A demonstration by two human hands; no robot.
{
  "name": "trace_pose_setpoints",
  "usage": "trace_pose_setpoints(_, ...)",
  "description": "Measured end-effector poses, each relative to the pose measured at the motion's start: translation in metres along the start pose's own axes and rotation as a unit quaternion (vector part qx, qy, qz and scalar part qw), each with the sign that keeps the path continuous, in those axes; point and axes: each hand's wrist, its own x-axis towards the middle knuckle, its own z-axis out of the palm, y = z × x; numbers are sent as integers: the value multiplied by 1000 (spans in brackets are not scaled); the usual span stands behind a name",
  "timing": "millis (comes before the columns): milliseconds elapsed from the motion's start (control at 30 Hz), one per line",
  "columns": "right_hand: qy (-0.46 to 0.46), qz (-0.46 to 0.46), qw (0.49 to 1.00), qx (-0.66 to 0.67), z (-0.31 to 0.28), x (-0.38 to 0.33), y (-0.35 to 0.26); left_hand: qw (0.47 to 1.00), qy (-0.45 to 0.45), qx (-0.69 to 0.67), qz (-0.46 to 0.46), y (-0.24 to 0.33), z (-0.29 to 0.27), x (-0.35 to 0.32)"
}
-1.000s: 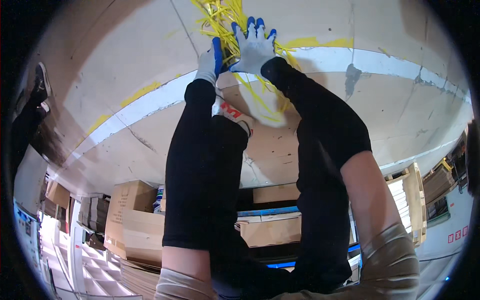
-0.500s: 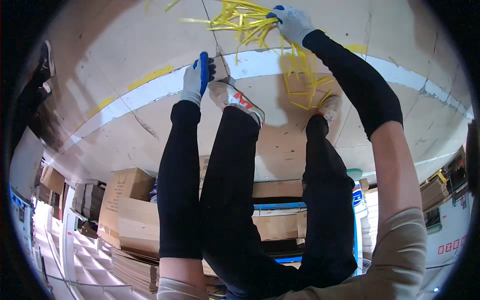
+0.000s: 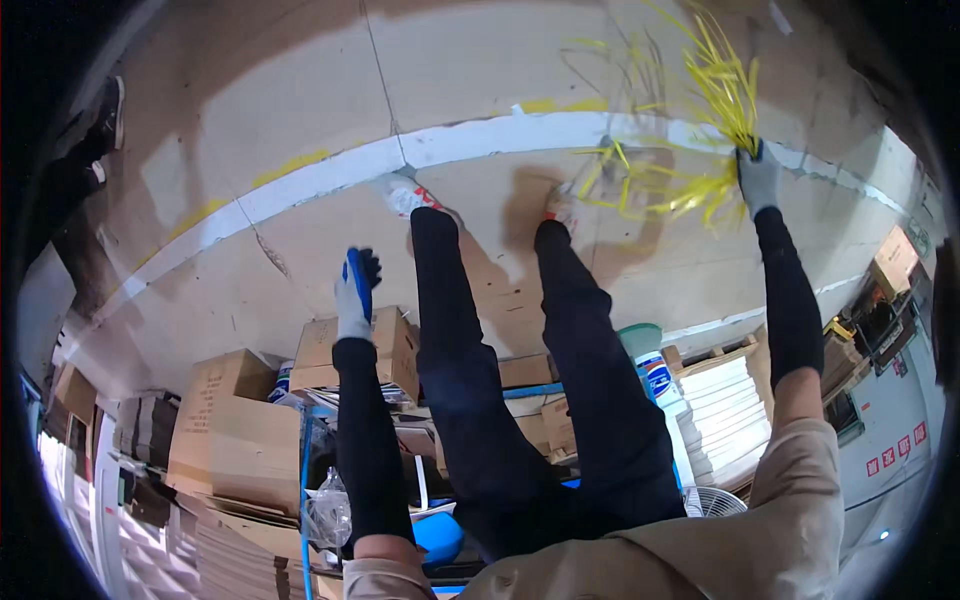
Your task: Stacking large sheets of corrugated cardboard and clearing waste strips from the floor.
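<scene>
My right hand (image 3: 758, 180), in a grey glove with a blue palm, is closed around a bunch of yellow plastic strapping (image 3: 727, 90). The strips fan out beyond the fist, and several trailing ends hang to the left, blurred by motion, above the floor. My left hand (image 3: 355, 293), gloved alike, hangs beside my left leg with nothing in it. Its fingers are loosely bent and a little apart.
A white painted line (image 3: 480, 140) with worn yellow marks crosses the floor. Cardboard boxes (image 3: 235, 420) stand at the lower left, near a blue-framed rack (image 3: 306, 500). White stacked sheets (image 3: 722, 410) lie at lower right. A person's shoe (image 3: 112, 115) shows at far left.
My right hand has swung right with the strapping, lifting it from near the feet. My left hand has drawn back toward me. My body has straightened and the feet have shifted in view.
</scene>
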Motion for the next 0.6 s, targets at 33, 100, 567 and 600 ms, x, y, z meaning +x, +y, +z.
trace_pose_setpoints(33, 20, 33, 999, -2, -31, -12, 12, 1000, 3, -15, -4, -4, -6, -22)
trace_pose_setpoints(100, 41, 93, 995, 23, -84, -34, 18, 999, 18, -49, -8, -11, -23, -79)
trace_pose_setpoints(567, 96, 126, 980, 121, -232, -165, -157, 989, 9, 9, 150, 22, -49, -316)
trace_pose_setpoints(600, 105, 56, 984, 133, -222, -164, -186, 980, 24, 34, 196, 36, -52, -321)
